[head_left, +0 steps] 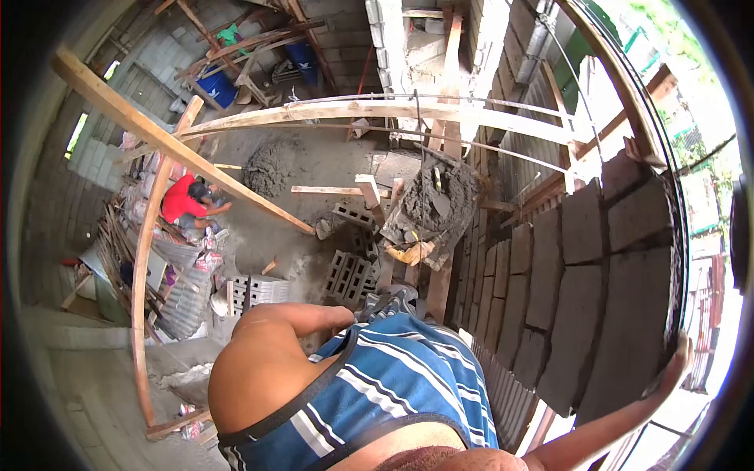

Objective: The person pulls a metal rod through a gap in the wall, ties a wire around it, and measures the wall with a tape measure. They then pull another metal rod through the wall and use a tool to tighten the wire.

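Observation:
My right hand [680,363] is at the top edge of the grey block wall [565,314] on the right, its fingers seeming to curl over the edge. My left arm bends in toward my waist. Only the back end of my left hand [344,315] shows beside the striped shirt, and its fingers are hidden. In front of me a board carries wet mortar [459,196]. A trowel [440,202] stands in that mortar, apart from both hands. A yellowish thing I cannot make out [412,253] lies at the board's near edge.
Hollow blocks [349,275] are stacked below the board. A long timber [188,157] and a horizontal beam [353,110] cross the space ahead. A person in red [182,198] crouches at the left, near a mortar heap [271,166]. Blue drums [217,86] stand at the back.

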